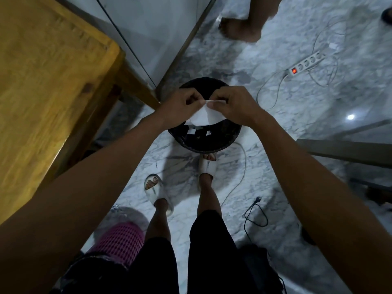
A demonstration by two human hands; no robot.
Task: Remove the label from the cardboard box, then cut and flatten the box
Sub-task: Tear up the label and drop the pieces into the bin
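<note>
Directly above the black bin (231, 141), left hand (180, 107) & right hand (235, 107) both pinch the white label (204, 117), stretched btwn them, fingertips clamped.

Dim, bluish indoor light. Bright glare spot on marble floor (350, 117) at 3 o'clock. Soft leg shadows pool toward 6. Wide-angle bending stretches forearms at edges. Wooden table (42, 92) at 9 slightly smeared; corners dark.

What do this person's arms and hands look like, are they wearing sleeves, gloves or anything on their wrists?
The left hand and right hand are bare, with no gloves. Both forearms are uncovered as far as the picture shows: no sleeves reach into view. No watch, bracelet or ring shows on either wrist or hand.
</note>
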